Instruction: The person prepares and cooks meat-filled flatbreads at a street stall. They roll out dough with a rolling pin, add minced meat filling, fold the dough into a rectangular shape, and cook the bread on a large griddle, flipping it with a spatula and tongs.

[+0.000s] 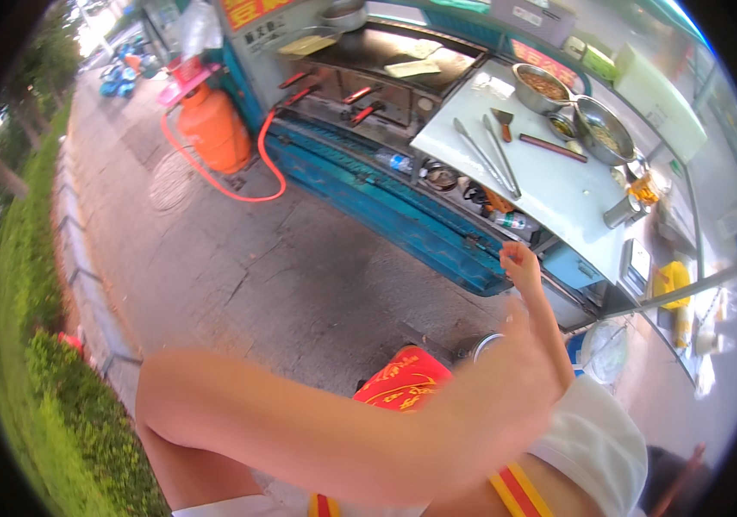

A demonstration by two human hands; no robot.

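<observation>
My left arm crosses the lower part of the view, and my left hand (504, 400) is close to the camera and badly blurred; its fingers cannot be made out. Beyond it, my right hand (521, 260) is raised with loosely curled fingers, nothing visible in it, in front of the blue cart edge. A red apron (407, 381) with yellow print shows below. On the white worktop (549, 187) lie metal tongs (488, 155), a scraper (503, 123) and a dark reddish-brown bar (553, 148). Behind them stand steel bowls (603, 131) of food.
A griddle (407, 55) carries pale flat pieces of food. An orange gas cylinder (214, 129) with a red hose (265, 196) stands on the pavement, left of the cart. Bottles (514, 221) lie under the worktop. A bucket (604, 352) stands at right; a hedge (84, 426) runs along the left.
</observation>
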